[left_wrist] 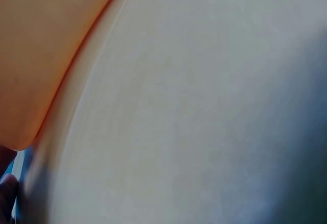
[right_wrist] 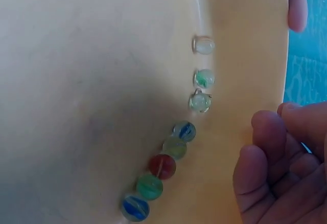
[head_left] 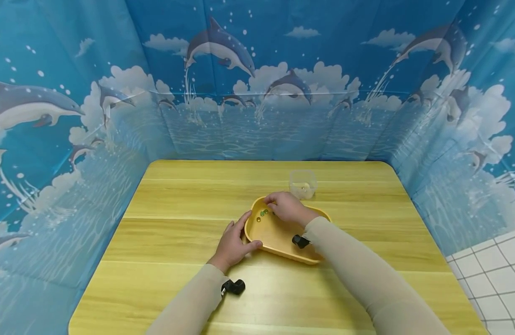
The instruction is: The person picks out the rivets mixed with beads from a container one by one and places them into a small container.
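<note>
A shallow yellow tray [head_left: 282, 255] with rounded corners sits on the table. My left hand [head_left: 234, 244] spans its left corner, fingers straight along the outer side and thumb at the near rim. My right hand [head_left: 284, 207] reaches over the tray to the far left rim. In the right wrist view its fingers [right_wrist: 268, 127] are bent, the thumb tip against the index finger; I cannot tell whether something small lies between them. Several glass marbles, including a red marble [right_wrist: 162, 166] and a blue-striped marble [right_wrist: 135, 207], lie in a curved row along the inside wall.
A clear plastic box [head_left: 302, 179] with a few small pieces inside stands just behind the tray. The wooden table [head_left: 178, 195] has a dolphin-print curtain [head_left: 249, 130] round its back and sides. Black wrist cameras, such as the left camera [head_left: 236, 286], stick out from both sleeves.
</note>
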The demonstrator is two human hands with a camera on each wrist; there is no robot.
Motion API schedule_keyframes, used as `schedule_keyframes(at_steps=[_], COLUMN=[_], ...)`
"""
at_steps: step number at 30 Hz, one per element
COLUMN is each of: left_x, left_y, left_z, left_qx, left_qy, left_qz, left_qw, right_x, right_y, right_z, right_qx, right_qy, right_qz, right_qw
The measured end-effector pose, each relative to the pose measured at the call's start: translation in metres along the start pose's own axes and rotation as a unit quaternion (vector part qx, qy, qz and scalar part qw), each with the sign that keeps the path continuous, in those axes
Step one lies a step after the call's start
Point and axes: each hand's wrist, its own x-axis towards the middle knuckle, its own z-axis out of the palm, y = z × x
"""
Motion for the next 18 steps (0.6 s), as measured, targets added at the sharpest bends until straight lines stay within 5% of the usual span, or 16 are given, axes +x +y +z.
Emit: schedule_keyframes(at_steps=[9,18], left_x=[0.001,0.001], left_y=[-0.001,-0.001], left_z=[0.001,0.002], left_qx=[0.001,0.007], left_qy=[0.005,0.006], left_qz=[-0.004,-0.009], left_qw=[1.0,0.9999], right_x=[0.002,0.008], right_y=[0.0,0.011], right_z=[0.011,0.031], right_qx=[-0.03,-0.035], right_qy=[-0.015,0.014], right_qz=[-0.008,-0.019], right_qw=[0.9994,0.9991])
